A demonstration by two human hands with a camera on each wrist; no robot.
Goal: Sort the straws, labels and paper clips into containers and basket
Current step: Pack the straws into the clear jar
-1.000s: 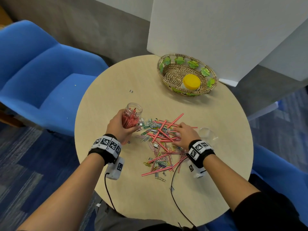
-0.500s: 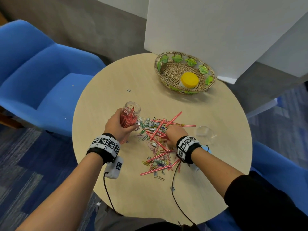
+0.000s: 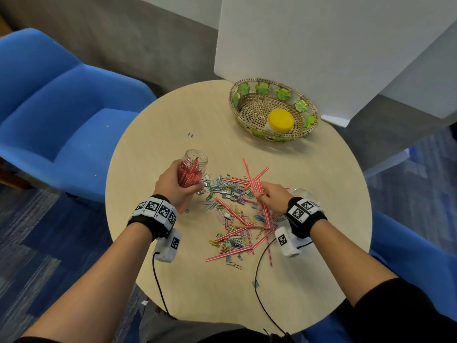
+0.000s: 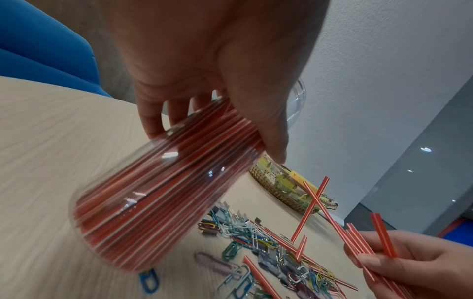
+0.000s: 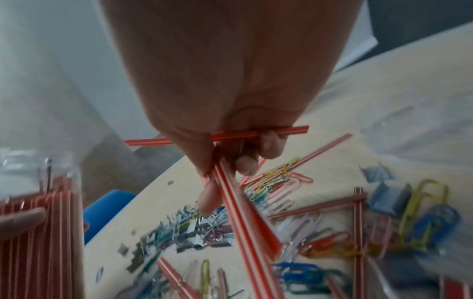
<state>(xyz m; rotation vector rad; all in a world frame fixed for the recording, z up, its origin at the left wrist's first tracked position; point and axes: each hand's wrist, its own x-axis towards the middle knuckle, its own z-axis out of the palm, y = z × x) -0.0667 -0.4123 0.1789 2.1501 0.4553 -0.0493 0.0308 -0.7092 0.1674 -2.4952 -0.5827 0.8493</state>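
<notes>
Left hand wrapped around the clear jar, tilted, lifted off the bench, packed with red straws. Right hand fingers curled, gripping a bundle of straws over the pile (several ends fan out past the fist). Loose straws, paper clips and small grey labels lie mixed mid-bench. Basket at far edge holds a yellow-lidded container.
</notes>
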